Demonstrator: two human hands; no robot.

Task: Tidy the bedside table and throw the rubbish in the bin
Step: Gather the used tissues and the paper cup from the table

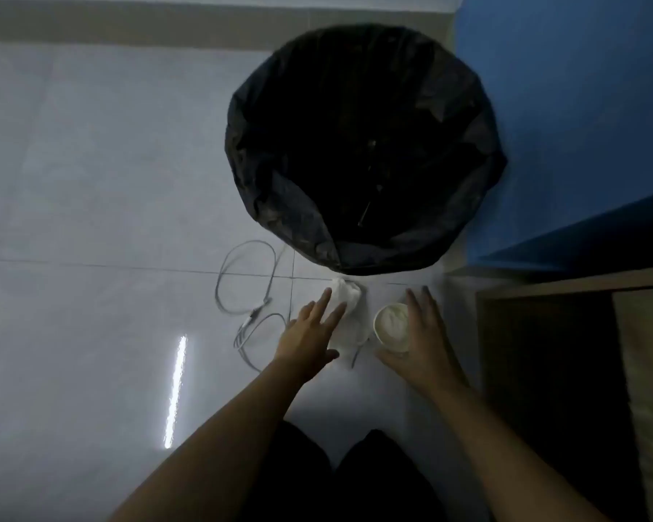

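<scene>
A person leans over a bin (468,107) lined with a black bag, both arms stretched toward its near rim above a pale tiled floor (91,182). The left hand (310,333) is spread flat, fingers loose, with a crumpled white tissue (345,295) just beyond and beneath its fingertips; it grips nothing. The right hand (419,344) is also open, its palm beside a small white paper cup (392,327), touching it or nearly so, but not closed round it.

Both pieces of rubbish appear short of the bin's mouth, level with or just outside its front edge, so the likeliest mishap is that they miss it and end on the floor. The tissue is light and could drift or catch on the bag's folded lip. The cup could tip and spill. A grey cable (242,295) lies coiled on the tiles just left of the tissue, where rubbish could drop among its loops or a foot could snag it.

The bin's interior is too dark to read; a thin glinting streak low inside may be an object. The cup seems to hold something pale, though blur leaves that uncertain. A wooden bedside table (581,288) stands at right against a blue wall (562,107).
</scene>
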